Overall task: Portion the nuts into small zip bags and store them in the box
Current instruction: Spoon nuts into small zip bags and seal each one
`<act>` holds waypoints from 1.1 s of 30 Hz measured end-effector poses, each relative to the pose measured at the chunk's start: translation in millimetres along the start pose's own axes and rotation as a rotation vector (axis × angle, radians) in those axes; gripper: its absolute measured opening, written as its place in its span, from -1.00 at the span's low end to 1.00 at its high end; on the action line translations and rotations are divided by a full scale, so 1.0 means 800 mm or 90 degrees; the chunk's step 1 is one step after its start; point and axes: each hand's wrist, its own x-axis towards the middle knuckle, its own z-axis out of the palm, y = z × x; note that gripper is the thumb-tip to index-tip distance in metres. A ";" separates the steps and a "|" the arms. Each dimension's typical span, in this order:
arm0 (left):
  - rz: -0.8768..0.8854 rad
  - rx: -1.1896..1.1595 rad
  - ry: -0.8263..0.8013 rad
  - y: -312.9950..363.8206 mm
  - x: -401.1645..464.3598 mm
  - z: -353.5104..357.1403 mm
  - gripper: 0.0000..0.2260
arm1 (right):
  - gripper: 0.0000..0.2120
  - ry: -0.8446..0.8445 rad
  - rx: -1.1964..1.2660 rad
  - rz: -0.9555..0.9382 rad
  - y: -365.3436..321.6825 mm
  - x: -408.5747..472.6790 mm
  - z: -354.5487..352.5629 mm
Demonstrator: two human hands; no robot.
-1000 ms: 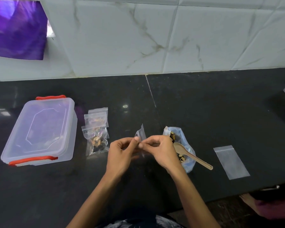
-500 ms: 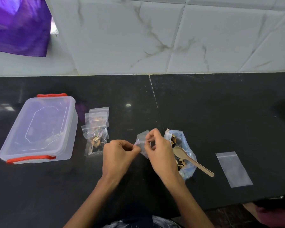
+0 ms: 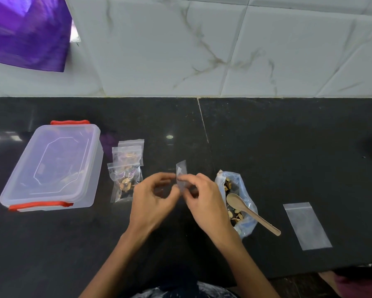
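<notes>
A small empty zip bag [image 3: 181, 172] stands upright between my two hands above the black counter [image 3: 288, 147]. My right hand [image 3: 204, 198] pinches its lower part with thumb and fingertips. My left hand [image 3: 153, 194], blurred, has its curled fingertips at the bag's left edge. Just right of my right hand lies the open blue bag of nuts [image 3: 248, 224] with a wooden spoon [image 3: 251, 214] resting in it. Three filled zip bags [image 3: 127, 168] lie overlapping left of my hands. The clear box [image 3: 51, 166] with red clips sits at the far left, lid on.
Another empty zip bag [image 3: 306, 225] lies flat at the right. A purple sheet [image 3: 28, 31] hangs on the tiled wall at top left. The counter's front edge runs along the bottom right, with a person's foot [image 3: 352, 284] beyond it.
The small bag has turned from tilted to more upright between my hands. My left hand's fingers have shifted along its edge and my right thumb and fingers have moved lower on it.
</notes>
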 end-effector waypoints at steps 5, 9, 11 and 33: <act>0.118 0.083 -0.210 -0.037 0.007 -0.005 -0.05 | -0.60 -0.095 0.082 0.022 -0.007 -0.004 -0.015; 0.131 0.061 -0.200 -0.038 0.005 -0.001 -0.15 | -0.66 -0.152 0.070 0.017 -0.017 -0.010 -0.028; 0.141 0.078 -0.187 -0.036 0.005 0.000 -0.33 | -0.74 -0.118 0.029 0.024 -0.020 -0.013 -0.032; 0.255 -0.016 -0.198 -0.021 -0.017 0.030 -0.25 | -0.85 -0.176 -0.145 0.111 -0.037 -0.016 -0.040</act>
